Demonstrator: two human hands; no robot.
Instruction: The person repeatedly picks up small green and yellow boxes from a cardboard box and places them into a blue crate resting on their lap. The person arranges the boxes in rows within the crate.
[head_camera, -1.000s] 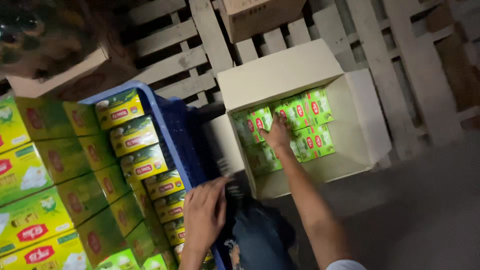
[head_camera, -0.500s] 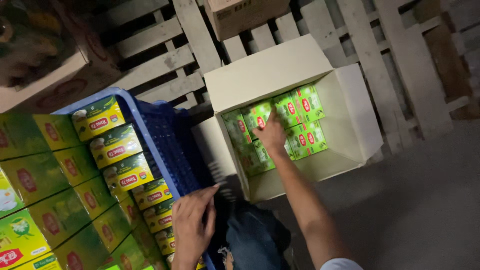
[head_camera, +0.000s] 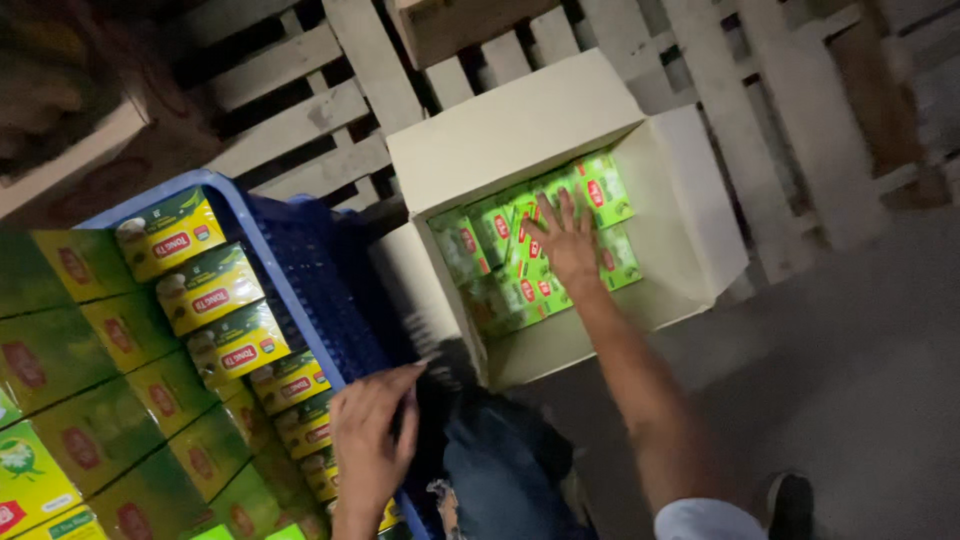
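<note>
**One head-worn camera, looking steeply down**

There's only the one view, from the person's head, tipped downward and tilted so the floor runs askew. It sits close, within arm's reach of the open cardboard box (head_camera: 560, 130) ahead and the blue crate (head_camera: 300, 270) at the left. Wooden pallets (head_camera: 330, 80) fill the top edge; the person's knee (head_camera: 500, 480) shows at the bottom.

Bare forearms, white short sleeve (head_camera: 705, 518) on the right arm, ripped blue jeans (head_camera: 500, 480), dark shoe (head_camera: 790, 500)
</note>
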